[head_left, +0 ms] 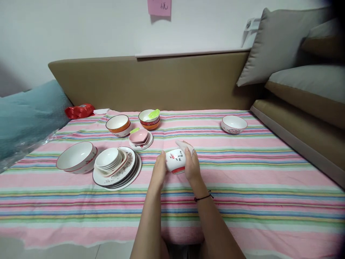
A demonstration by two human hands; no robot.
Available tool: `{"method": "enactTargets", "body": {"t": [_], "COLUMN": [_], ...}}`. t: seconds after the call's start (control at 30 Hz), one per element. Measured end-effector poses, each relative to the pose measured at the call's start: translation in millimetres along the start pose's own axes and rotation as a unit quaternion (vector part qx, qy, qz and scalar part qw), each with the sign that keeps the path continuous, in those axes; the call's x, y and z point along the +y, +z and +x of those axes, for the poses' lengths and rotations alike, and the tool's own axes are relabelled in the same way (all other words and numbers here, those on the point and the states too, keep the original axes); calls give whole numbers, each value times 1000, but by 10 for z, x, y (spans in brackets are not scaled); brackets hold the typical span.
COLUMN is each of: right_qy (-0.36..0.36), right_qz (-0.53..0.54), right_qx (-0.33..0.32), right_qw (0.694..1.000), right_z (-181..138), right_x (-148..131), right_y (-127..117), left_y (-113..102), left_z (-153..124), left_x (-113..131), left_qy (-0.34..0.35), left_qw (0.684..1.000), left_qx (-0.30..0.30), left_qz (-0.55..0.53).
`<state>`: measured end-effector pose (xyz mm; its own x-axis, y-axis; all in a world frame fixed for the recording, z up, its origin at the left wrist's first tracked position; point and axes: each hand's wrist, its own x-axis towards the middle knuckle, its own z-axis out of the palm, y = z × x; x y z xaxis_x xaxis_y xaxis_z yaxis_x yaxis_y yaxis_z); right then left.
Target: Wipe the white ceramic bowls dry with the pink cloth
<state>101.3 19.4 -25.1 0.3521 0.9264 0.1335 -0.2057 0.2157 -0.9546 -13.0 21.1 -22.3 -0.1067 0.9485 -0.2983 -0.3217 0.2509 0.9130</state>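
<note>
The bowl (pixel 175 161) sits right between the two hands, near the middle of the striped cloth (pixel 242 187) and a little toward its near edge, lifted or barely resting on it; I cannot tell which. Neither hand is nearer, as both touch it. The left hand (pixel 159 169) presses its palm and closed fingers flat against the bowl's left side. The right hand (pixel 192 165) cups the right side, and its fingers curl over the top, pinching a white wad (pixel 184 145), cloth or paper, against the rim there.

The bowl is tipped: its outer wall faces the person and its mouth is turned away, so the inside is hidden. It has no long axis to speak of, being round, small and deep. It is white, with a red band round the foot, dark characters and a small red motif on the wall.

Left of the hands, toward the cloth's left edge, stand plates (pixel 129 172) with small dishes on them and a big bowl (pixel 77 156). A lone bowl (pixel 234 124) stands well apart, near the far right corner.
</note>
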Motion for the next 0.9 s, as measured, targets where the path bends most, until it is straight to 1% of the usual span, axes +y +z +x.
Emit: {"method": "enactTargets", "body": {"t": [0.07,0.13,0.2,0.23,0.27,0.3,0.37,0.43,0.47,0.5,0.53,0.6,0.67,0.73,0.8,0.9], "right_qy": [40,100,148,150,133,98,-3,-83,-97,-91,-66,18,92,123,134,152], "right_qz": [6,27,48,56,57,48,0,-67,-85,-83,-62,13,86,125,126,104], "right_qx": [50,95,110,104,90,75,38,4,-4,-2,9,53,97,131,156,175], "right_qw": [998,990,982,982,985,991,999,994,992,992,996,998,987,976,970,967], "right_z": [60,125,167,173,170,159,123,94,90,95,108,158,220,276,311,317], "right_x": [28,66,90,91,84,70,33,7,3,7,18,55,99,142,185,268], "right_y": [-54,-115,-161,-174,-179,-177,-162,-143,-138,-137,-141,-170,-225,-293,-352,-374], "left_y": [0,10,33,49,67,85,118,139,144,145,143,131,113,89,61,10], "left_z": [-57,-80,-69,-55,-39,-22,5,20,21,20,16,6,-2,0,13,48], "left_x": [63,94,86,70,49,24,-28,-67,-76,-77,-68,-23,42,103,142,149], "left_qy": [-15,-3,21,28,30,30,33,42,43,40,34,16,2,-6,-12,-18], "left_qw": [999,998,996,996,996,996,996,995,994,995,995,997,999,999,999,999], "left_qx": [-32,-47,-37,-26,-17,-12,-10,-10,-10,-10,-10,-12,-15,-22,-22,9], "left_qz": [23,52,77,84,86,84,86,94,96,94,88,69,51,42,43,45]}}
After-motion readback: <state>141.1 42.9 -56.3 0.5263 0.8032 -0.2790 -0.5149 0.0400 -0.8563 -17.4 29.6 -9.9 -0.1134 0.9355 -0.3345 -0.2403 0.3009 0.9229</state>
